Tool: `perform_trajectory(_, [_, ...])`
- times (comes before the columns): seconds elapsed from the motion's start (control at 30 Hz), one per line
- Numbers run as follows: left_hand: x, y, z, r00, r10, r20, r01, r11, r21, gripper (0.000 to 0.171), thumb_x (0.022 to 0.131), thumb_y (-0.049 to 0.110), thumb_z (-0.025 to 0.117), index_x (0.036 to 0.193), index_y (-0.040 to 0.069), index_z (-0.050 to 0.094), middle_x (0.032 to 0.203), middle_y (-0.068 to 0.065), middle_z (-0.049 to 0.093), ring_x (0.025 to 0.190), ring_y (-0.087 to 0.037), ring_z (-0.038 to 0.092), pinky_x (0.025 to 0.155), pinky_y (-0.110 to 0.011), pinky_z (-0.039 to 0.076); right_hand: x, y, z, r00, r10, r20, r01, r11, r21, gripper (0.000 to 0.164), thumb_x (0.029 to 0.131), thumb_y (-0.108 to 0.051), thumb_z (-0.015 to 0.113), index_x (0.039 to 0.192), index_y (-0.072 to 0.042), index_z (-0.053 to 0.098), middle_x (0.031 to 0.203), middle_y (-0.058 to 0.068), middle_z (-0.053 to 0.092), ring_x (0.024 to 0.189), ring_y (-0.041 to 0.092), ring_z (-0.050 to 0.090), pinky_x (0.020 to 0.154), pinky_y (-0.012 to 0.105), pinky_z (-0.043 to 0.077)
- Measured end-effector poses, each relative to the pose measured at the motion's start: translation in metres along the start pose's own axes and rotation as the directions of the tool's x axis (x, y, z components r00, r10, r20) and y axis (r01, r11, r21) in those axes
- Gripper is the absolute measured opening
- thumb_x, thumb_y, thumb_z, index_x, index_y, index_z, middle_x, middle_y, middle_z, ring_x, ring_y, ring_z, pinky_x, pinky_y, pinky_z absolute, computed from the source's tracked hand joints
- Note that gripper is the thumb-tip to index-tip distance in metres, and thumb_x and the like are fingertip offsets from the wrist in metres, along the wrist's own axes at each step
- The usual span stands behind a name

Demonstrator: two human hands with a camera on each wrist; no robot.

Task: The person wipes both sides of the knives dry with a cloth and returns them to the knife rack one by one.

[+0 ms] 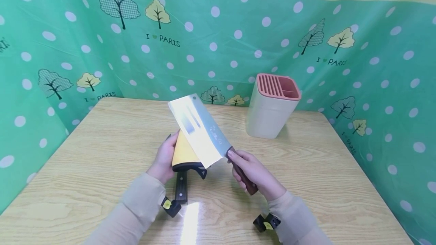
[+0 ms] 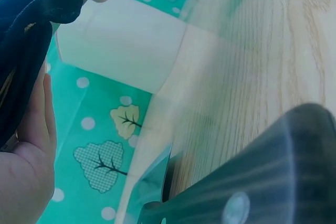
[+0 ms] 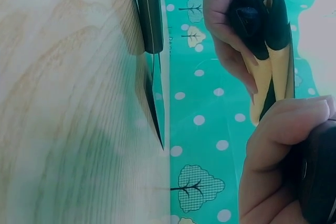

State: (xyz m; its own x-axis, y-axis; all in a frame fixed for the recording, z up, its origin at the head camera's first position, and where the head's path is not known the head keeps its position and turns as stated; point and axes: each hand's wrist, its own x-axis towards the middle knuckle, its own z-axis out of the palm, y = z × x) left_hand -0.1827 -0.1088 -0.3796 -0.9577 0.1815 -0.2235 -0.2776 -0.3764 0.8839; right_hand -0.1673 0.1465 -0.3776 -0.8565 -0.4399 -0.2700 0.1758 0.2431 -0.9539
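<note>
My right hand (image 1: 253, 169) grips the brown handle (image 1: 246, 180) of a cleaver (image 1: 201, 129), its broad shiny blade raised and slanting up to the left. My left hand (image 1: 165, 158) holds a folded yellow cloth (image 1: 185, 150) with black trim and a black loop; the blade overlaps it in the head view. Behind the blade, part of the cloth is hidden. Below the cloth, a second knife (image 1: 181, 188) with a dark riveted handle lies on the table. The right wrist view shows its blade (image 3: 156, 108) close along the wood.
A white knife holder (image 1: 269, 114) with a pink slotted top stands at the back right of the wooden table (image 1: 323, 184). Behind the table hangs a green dotted curtain (image 1: 201, 48) with printed trees.
</note>
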Motion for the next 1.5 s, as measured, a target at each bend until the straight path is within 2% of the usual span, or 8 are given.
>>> perform_trajectory(0.23, [0.001, -0.003, 0.001, 1.000, -0.007, 0.023, 0.007, 1.000, -0.002, 0.055, 0.108, 0.044, 0.020, 0.152, 0.014, 0.032, 0.106, 0.011, 0.063, 0.096, -0.005, 0.061, 0.090, -0.021, 0.048, 0.004, -0.002, -0.001, 1.000, -0.009, 0.001, 0.009, 1.000, -0.011, 0.049, 0.104, -0.046, 0.043, 0.109, 0.003, 0.047, 0.058, -0.002, 0.049, 0.041, 0.009, 0.044, 0.039, 0.024, 0.041])
perform_trajectory(0.5, [0.001, -0.006, 0.003, 1.000, -0.015, 0.023, 0.015, 1.000, -0.012, 0.054, 0.108, 0.045, 0.021, 0.152, 0.016, 0.034, 0.109, 0.009, 0.064, 0.098, -0.007, 0.063, 0.090, -0.022, 0.050, 0.004, -0.004, -0.001, 1.000, -0.008, -0.001, 0.008, 1.000, -0.008, 0.043, 0.104, -0.046, 0.044, 0.104, -0.004, 0.049, 0.059, -0.002, 0.049, 0.041, 0.009, 0.044, 0.040, 0.024, 0.041])
perform_trajectory(0.73, [-0.001, -0.008, 0.005, 0.999, -0.012, 0.037, 0.012, 1.000, -0.011, 0.053, 0.108, 0.042, 0.019, 0.152, 0.015, 0.032, 0.109, 0.009, 0.063, 0.098, -0.007, 0.063, 0.090, -0.022, 0.050, 0.005, -0.006, -0.001, 1.000, -0.003, -0.006, 0.003, 1.000, -0.006, 0.044, 0.103, -0.048, 0.045, 0.103, -0.005, 0.049, 0.058, -0.003, 0.048, 0.041, 0.009, 0.043, 0.040, 0.025, 0.040])
perform_trajectory(1.03, [-0.002, -0.012, 0.010, 0.999, -0.035, 0.020, 0.035, 0.999, 0.002, 0.055, 0.108, 0.043, 0.020, 0.150, 0.010, 0.033, 0.108, 0.010, 0.065, 0.099, -0.005, 0.064, 0.089, -0.019, 0.050, 0.009, -0.006, -0.001, 1.000, 0.013, -0.024, -0.013, 1.000, 0.001, 0.047, 0.103, -0.049, 0.046, 0.104, -0.003, 0.048, 0.058, -0.002, 0.048, 0.041, 0.010, 0.043, 0.040, 0.025, 0.040])
perform_trajectory(1.5, [0.000, -0.016, 0.013, 0.999, -0.035, 0.023, 0.035, 0.999, 0.007, 0.055, 0.107, 0.047, 0.023, 0.150, 0.015, 0.036, 0.120, 0.007, 0.064, 0.107, -0.006, 0.064, 0.094, -0.020, 0.050, 0.015, -0.006, -0.002, 1.000, -0.003, -0.029, 0.004, 1.000, 0.028, 0.043, 0.103, -0.049, 0.044, 0.100, -0.006, 0.048, 0.057, -0.003, 0.048, 0.041, 0.010, 0.043, 0.040, 0.025, 0.040])
